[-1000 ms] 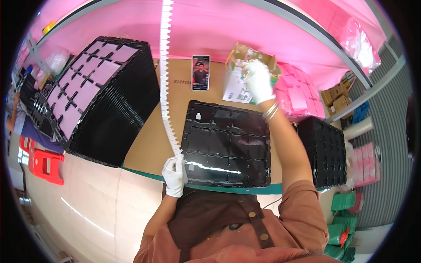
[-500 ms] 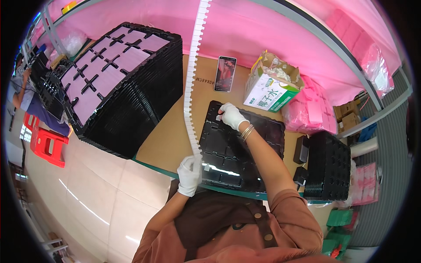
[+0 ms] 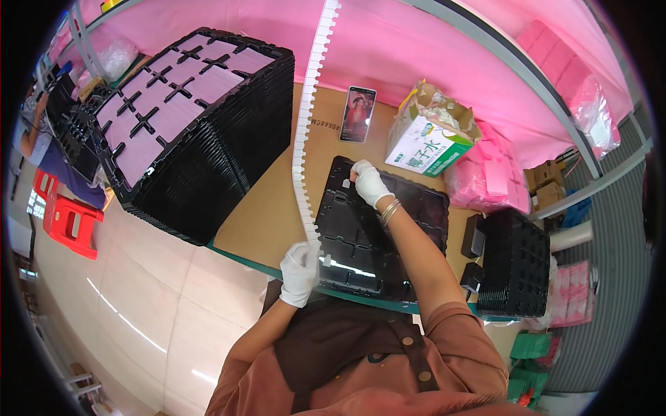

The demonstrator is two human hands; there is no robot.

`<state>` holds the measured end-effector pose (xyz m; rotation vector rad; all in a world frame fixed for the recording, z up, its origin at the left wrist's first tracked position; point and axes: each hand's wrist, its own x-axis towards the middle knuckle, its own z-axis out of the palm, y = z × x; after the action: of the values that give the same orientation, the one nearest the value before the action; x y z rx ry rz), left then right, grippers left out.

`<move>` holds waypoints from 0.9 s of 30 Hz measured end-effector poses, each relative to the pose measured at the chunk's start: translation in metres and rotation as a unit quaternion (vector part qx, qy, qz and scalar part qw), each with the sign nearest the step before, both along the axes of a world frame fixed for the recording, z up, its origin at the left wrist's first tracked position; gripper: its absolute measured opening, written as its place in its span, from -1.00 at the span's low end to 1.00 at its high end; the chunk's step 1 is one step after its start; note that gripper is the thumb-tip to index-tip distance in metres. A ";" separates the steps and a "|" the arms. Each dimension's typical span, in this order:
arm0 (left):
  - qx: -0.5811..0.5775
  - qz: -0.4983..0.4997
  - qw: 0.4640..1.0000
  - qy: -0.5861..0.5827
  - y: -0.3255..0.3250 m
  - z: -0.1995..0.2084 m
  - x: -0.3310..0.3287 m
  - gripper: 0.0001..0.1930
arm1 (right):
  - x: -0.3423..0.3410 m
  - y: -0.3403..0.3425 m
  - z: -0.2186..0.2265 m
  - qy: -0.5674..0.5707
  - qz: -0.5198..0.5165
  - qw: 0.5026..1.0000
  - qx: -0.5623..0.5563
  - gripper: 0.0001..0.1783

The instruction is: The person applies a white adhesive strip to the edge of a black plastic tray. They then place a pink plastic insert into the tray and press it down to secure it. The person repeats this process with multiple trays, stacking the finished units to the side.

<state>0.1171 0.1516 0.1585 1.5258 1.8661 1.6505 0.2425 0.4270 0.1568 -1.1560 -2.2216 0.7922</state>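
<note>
My left hand, in a white glove, pinches the lower end of a long white notched strip at the tray's near left corner. A small white tab sticks out beside its fingers. My right hand, gloved with bare fingertips, is curled over the far left part of a black plastic tray. Close to those fingertips a small white label lies on the tray. I see nothing between the right fingers.
Tall stacked black trays with pink sheets stand left. Behind my tray are a phone and an open carton. Pink bagged packs, small black blocks and more black trays sit right. A red stool is on the floor.
My right hand has shifted slightly right, off the small white label, which now shows on the tray. My left hand stays on the strip's end. The phone's picture has changed.
</note>
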 end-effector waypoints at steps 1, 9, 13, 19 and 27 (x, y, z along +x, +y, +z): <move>-0.001 0.002 1.000 -0.007 0.000 -0.001 0.000 -0.89 | -0.007 -0.009 0.012 0.025 -0.013 0.998 -0.057 -0.83; -0.011 0.001 0.996 -0.085 -0.002 0.004 0.002 -0.92 | -0.012 -0.011 0.004 0.006 -0.015 1.000 -0.020 -0.84; 0.006 -0.003 1.000 -0.014 -0.003 0.006 0.000 -0.92 | -0.003 -0.010 0.006 0.029 0.061 0.997 0.021 -0.85; -0.001 0.000 0.997 -0.073 0.001 0.001 0.003 -0.93 | 0.007 -0.005 0.004 0.112 0.071 0.988 -0.076 -0.84; -0.003 0.007 0.994 -0.105 0.000 0.002 0.003 -0.93 | 0.054 0.035 0.177 0.080 -0.210 0.896 0.384 -0.83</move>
<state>0.1200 0.1513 0.1602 1.2846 1.7728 1.7350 0.2963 0.4622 0.3335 -1.0363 -1.7626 -0.1736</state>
